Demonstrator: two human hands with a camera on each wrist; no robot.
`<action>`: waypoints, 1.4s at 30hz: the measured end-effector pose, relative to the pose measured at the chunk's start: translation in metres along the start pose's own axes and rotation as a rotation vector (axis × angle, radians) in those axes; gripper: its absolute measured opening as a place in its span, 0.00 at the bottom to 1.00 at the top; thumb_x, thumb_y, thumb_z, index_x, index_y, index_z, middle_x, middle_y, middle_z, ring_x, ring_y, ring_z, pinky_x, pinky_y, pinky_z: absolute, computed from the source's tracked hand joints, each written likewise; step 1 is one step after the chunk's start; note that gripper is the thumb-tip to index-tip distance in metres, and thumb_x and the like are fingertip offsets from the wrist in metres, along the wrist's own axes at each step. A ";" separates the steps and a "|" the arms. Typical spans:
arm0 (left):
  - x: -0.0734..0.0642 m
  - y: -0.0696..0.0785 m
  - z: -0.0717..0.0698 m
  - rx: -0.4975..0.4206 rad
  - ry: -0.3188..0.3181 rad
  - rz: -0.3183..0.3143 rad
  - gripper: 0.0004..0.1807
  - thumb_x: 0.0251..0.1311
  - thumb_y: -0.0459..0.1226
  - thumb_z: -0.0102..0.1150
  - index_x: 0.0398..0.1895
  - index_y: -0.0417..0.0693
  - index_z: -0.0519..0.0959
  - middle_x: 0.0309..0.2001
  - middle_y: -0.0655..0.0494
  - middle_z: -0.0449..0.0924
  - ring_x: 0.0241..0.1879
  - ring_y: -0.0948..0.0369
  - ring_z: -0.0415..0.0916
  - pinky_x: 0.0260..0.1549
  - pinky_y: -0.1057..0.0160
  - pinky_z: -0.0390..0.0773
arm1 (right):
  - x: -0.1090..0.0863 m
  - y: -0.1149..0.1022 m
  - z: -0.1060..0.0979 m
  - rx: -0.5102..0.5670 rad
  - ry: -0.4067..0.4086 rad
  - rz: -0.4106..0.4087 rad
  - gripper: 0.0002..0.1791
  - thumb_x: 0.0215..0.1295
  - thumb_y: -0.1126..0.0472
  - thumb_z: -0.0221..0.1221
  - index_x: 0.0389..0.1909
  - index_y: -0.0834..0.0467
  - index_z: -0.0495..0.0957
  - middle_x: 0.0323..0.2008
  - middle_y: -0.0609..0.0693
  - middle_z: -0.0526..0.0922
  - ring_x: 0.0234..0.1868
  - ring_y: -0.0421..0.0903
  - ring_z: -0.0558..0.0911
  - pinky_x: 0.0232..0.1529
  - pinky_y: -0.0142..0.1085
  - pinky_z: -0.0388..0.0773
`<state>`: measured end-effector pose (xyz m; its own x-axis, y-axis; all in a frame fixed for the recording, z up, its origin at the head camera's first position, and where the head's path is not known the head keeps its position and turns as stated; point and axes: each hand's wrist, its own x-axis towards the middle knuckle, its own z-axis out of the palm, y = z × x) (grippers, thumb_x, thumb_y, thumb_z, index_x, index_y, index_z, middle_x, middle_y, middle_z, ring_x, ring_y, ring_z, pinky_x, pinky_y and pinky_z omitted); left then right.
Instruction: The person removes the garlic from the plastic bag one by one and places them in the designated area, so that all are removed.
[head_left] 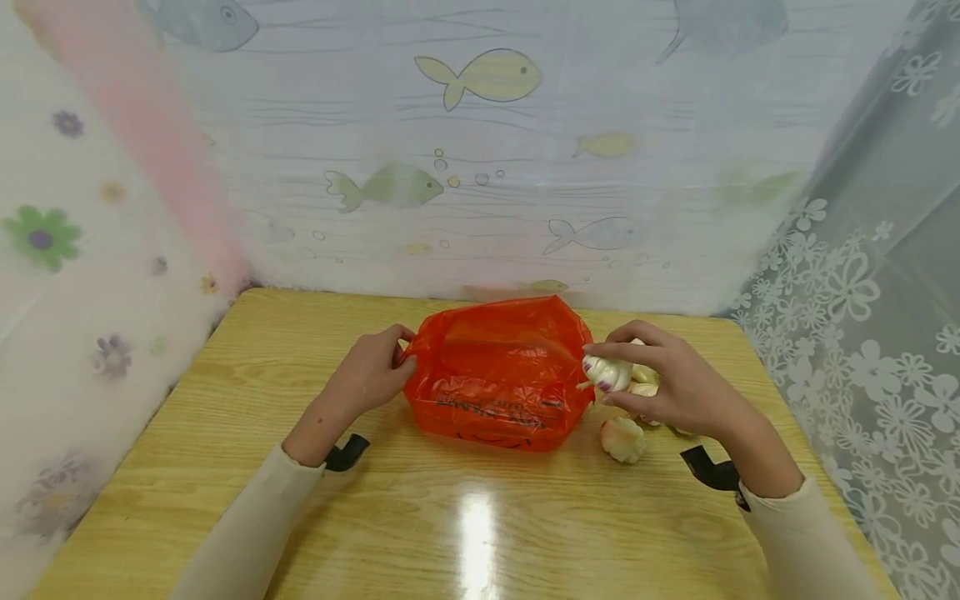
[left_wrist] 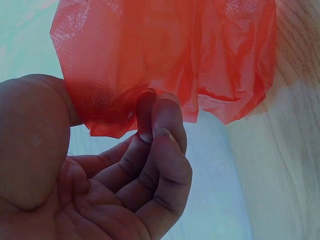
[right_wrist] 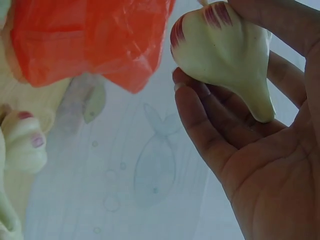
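A red plastic bag (head_left: 495, 375) with dark print lies opened wide on the table. My left hand (head_left: 371, 367) pinches the bag's left edge between thumb and fingers; the left wrist view shows the bag film (left_wrist: 145, 45) gathered at the fingertips. At the bag's right edge, my right hand (head_left: 667, 375) holds a garlic bulb (head_left: 607, 372), white with purple streaks. The right wrist view shows this bulb (right_wrist: 220, 50) between the thumb and fingers, its stem toward the palm. More garlic bulbs lie under and behind the right hand, partly hidden by it.
A single garlic bulb (head_left: 622, 439) lies on the wooden table (head_left: 420, 517), just right of the bag. Behind the table hangs a fish-patterned curtain (head_left: 480, 208). Flower-patterned sheets stand along the left and right sides.
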<state>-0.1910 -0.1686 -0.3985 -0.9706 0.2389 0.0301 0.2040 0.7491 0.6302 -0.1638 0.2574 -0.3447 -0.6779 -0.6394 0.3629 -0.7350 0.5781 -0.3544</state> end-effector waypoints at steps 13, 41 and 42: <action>0.000 0.000 0.001 0.006 -0.008 -0.006 0.21 0.73 0.36 0.57 0.65 0.37 0.75 0.28 0.53 0.79 0.24 0.56 0.73 0.26 0.61 0.79 | -0.040 0.013 0.006 0.019 0.066 0.093 0.37 0.52 0.63 0.81 0.65 0.48 0.82 0.57 0.42 0.82 0.55 0.42 0.81 0.53 0.31 0.77; -0.001 0.000 -0.003 0.010 -0.007 0.000 0.21 0.74 0.36 0.57 0.65 0.36 0.74 0.28 0.52 0.79 0.24 0.56 0.73 0.26 0.60 0.78 | -0.084 0.043 -0.018 -0.008 -0.070 0.198 0.32 0.52 0.61 0.81 0.59 0.53 0.81 0.50 0.43 0.82 0.41 0.33 0.78 0.42 0.32 0.80; -0.001 0.000 -0.003 0.010 -0.006 0.001 0.21 0.74 0.36 0.57 0.65 0.36 0.74 0.28 0.52 0.79 0.24 0.57 0.73 0.26 0.60 0.78 | -0.085 0.043 -0.018 -0.004 -0.087 0.212 0.31 0.52 0.61 0.81 0.58 0.54 0.81 0.50 0.44 0.82 0.41 0.33 0.77 0.41 0.33 0.80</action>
<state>-0.1909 -0.1707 -0.3968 -0.9696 0.2434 0.0259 0.2062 0.7552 0.6223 -0.1387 0.3458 -0.3751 -0.8133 -0.5446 0.2051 -0.5765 0.7061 -0.4111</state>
